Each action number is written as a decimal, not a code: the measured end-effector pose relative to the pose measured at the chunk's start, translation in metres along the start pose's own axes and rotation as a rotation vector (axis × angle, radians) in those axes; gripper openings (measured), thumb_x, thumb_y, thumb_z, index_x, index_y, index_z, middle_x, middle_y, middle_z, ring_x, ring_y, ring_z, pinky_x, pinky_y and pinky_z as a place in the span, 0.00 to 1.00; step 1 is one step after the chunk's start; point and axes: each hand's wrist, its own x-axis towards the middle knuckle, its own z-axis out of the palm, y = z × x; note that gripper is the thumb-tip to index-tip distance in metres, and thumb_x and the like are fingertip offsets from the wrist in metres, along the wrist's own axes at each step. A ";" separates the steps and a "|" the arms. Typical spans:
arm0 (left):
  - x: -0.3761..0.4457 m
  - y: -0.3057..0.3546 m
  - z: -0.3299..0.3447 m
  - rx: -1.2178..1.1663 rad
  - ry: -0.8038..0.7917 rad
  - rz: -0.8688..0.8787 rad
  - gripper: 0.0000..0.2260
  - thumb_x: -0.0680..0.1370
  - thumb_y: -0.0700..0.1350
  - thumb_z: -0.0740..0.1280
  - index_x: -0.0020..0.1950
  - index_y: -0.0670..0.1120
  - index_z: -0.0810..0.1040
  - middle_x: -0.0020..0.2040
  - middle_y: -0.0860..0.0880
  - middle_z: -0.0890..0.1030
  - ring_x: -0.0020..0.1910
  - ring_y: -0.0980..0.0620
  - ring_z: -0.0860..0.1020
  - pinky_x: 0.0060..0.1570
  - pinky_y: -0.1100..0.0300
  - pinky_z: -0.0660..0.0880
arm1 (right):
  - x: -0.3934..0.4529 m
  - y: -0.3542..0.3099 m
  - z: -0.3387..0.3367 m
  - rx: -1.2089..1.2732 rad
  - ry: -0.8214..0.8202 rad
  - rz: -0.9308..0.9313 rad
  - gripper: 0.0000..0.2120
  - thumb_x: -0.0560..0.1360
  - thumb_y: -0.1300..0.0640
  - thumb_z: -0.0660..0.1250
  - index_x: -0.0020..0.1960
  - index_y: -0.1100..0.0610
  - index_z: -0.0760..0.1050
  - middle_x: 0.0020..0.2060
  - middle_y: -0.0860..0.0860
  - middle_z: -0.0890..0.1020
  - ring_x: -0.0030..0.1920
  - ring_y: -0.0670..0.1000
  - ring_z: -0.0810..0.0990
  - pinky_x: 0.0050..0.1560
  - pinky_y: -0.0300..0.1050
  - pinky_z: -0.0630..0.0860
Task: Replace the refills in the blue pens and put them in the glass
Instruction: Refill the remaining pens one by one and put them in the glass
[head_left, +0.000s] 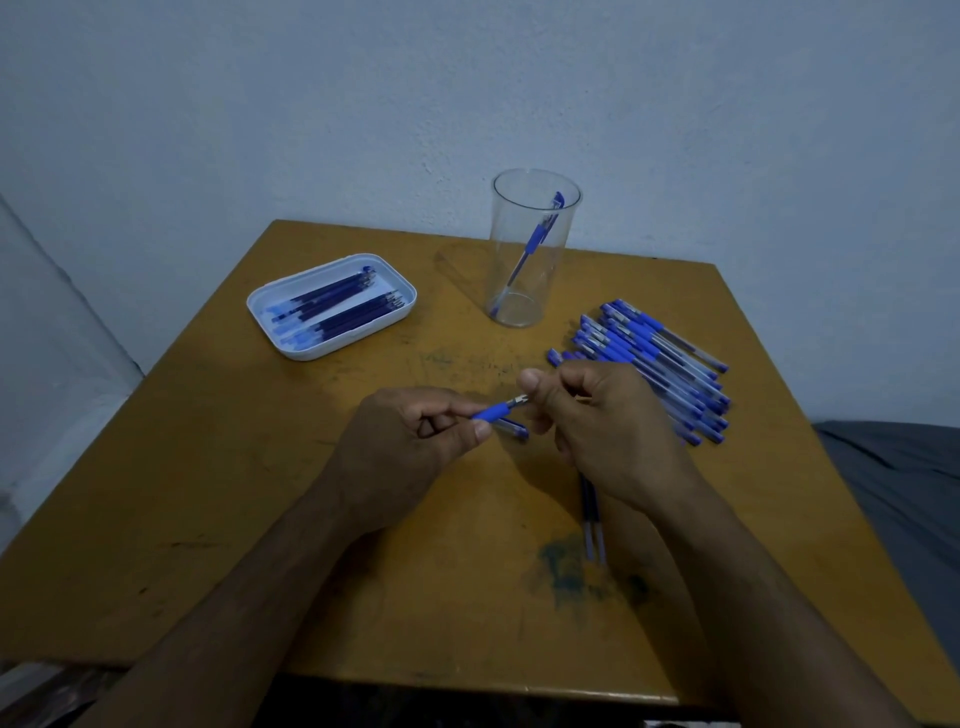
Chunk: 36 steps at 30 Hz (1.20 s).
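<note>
- One finished pen (535, 244) stood in the glass (535, 312), leaning against its wall, and that was all I had delivered so far; the glass sat toward the far edge of the table (218, 499), right of the middle.
- Many more blue pens lay in a pile (649, 364) along the table's right edge, just beside the glass and touching my right hand's knuckles, so by my reckoning most of the job was left.
- My left hand (410, 452) had its fingers curled round the pen in hand (493, 412), thumb and forefinger pinching the blue grip, and a capped clear piece (511, 430) stuck out just under my thumb.
- My right hand (597, 431) pinched the metal tip end of that same pen between thumb and forefinger, the other fingers curled in; I judged I was working the tip section, though whether loosening or tightening I could not tell.
- Two refills (592, 525) lay on the table under my right wrist, toward the near edge; whether spent or fresh I could not tell.
- The white tray (270, 322) of refills sat near the far-left corner, well apart from my hands, with plenty in it.
</note>
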 end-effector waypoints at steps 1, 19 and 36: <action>0.000 0.000 0.000 -0.002 0.005 0.000 0.09 0.77 0.46 0.73 0.52 0.60 0.83 0.40 0.47 0.83 0.38 0.44 0.79 0.38 0.50 0.75 | 0.000 0.000 0.000 0.011 -0.001 -0.010 0.14 0.79 0.44 0.67 0.43 0.54 0.82 0.36 0.51 0.83 0.28 0.48 0.77 0.29 0.45 0.75; 0.001 -0.002 0.003 0.056 0.051 0.053 0.11 0.76 0.44 0.74 0.53 0.59 0.83 0.39 0.50 0.82 0.38 0.50 0.78 0.35 0.63 0.73 | -0.001 -0.004 0.001 0.202 -0.042 0.075 0.03 0.77 0.56 0.73 0.45 0.54 0.83 0.32 0.52 0.81 0.25 0.47 0.74 0.27 0.42 0.72; 0.004 0.001 0.000 0.345 0.289 0.125 0.10 0.78 0.47 0.72 0.58 0.48 0.85 0.38 0.56 0.78 0.38 0.58 0.76 0.37 0.72 0.69 | -0.001 -0.004 0.015 -0.331 0.016 0.158 0.20 0.78 0.42 0.68 0.66 0.50 0.79 0.49 0.47 0.82 0.44 0.44 0.78 0.42 0.39 0.72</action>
